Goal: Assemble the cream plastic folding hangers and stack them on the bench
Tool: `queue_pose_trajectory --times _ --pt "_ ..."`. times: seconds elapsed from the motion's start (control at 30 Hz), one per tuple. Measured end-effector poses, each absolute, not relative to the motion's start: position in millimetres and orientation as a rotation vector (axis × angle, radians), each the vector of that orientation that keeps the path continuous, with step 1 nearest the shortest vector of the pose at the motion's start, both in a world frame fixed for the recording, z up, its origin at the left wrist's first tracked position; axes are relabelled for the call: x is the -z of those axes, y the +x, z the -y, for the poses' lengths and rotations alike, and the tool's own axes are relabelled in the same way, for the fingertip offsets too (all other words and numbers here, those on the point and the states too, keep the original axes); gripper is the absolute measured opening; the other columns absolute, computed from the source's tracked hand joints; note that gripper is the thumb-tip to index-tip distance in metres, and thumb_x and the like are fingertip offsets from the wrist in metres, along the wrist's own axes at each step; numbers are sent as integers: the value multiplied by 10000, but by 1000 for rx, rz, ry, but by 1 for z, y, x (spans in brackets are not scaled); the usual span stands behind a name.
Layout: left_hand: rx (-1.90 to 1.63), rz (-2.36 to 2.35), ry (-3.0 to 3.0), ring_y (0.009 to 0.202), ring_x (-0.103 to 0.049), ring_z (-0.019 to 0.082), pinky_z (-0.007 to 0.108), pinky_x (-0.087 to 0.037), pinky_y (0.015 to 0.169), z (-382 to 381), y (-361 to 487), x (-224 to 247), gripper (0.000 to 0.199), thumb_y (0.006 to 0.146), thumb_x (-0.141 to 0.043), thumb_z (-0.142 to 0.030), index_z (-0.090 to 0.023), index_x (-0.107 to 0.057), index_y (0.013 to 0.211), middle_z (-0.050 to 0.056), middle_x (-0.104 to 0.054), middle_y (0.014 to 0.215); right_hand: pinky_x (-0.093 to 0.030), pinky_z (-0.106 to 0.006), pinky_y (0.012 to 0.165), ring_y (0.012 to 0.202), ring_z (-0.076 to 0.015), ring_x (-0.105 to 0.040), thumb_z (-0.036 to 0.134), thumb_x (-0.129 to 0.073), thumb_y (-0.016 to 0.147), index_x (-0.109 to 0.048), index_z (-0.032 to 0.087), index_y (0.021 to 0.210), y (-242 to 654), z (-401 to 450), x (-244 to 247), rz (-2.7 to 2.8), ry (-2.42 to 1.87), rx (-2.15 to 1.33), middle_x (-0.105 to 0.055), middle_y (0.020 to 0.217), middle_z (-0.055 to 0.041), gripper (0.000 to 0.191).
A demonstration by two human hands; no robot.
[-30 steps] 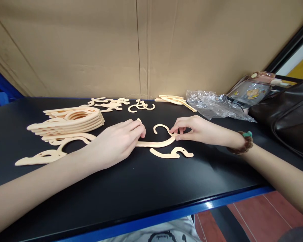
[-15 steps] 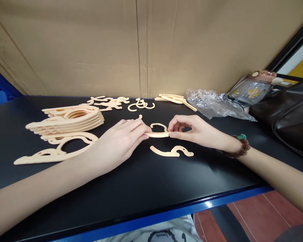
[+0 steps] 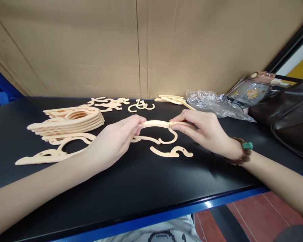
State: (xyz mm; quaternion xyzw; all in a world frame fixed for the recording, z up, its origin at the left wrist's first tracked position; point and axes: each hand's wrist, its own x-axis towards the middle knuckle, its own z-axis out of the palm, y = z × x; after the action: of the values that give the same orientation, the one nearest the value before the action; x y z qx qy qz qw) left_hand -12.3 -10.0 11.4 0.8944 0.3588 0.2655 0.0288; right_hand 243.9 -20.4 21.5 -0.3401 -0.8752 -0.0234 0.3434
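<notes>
Both hands hold a cream folding clothes hanger [image 3: 155, 124] just above the table. My left hand [image 3: 116, 136] is closed around its left end, covering part of it. My right hand [image 3: 202, 129] pinches the hanger near its middle joint, and an arm of it runs under those fingers. A curved hook [image 3: 175, 136] hangs below the joint. Below the hands, a loose wavy hanger piece [image 3: 171, 153] lies flat on the black table [image 3: 151, 191]. A stack of folded hangers [image 3: 83, 119] stands to the left, partly behind my left forearm.
Several loose hanger parts [image 3: 111, 103] and hooks [image 3: 141, 105] lie toward the back. Behind my right hand are slim hanger arms [image 3: 171, 98] and a crumpled clear plastic bag [image 3: 212, 102]. A dark leather bag [image 3: 288, 114] stands at right. Cardboard [image 3: 91, 47] walls the back.
The held hanger has been lifted and turned, so its hook now points down instead of up. My right hand has shifted its grip and covers one arm of the hanger.
</notes>
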Motion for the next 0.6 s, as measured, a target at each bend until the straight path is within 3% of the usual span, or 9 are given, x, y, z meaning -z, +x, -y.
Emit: queue_pose_trajectory --times 0.17,0.43,0.6 --pt "-810 -1119 2758 653 -522 112 214 -391 591 10 -13 -11 236 985 -279 -273 -184 -498 992 -20 -537 763 -434 -222 709 762 -112 -572 258 -516 938 -634 158 956 242 21 -21 2289 -848 93 -644 839 -20 156" --pt "-770 -1058 2901 862 -565 163 269 -440 736 4 -13 -7 266 995 -300 -295 -173 -519 1083 39 -577 967 -415 -287 727 771 -157 -568 253 -544 907 -645 169 948 245 15 -22 2380 -859 165 -657 847 -40 137" --pt "-625 -1043 2955 986 -540 203 345 -452 858 1 -12 -2 281 987 -310 -318 -167 -543 1024 72 -565 1069 -410 -291 736 811 -168 -561 265 -532 916 -648 164 972 247 11 -19 2522 -930 130 -651 874 -43 164"
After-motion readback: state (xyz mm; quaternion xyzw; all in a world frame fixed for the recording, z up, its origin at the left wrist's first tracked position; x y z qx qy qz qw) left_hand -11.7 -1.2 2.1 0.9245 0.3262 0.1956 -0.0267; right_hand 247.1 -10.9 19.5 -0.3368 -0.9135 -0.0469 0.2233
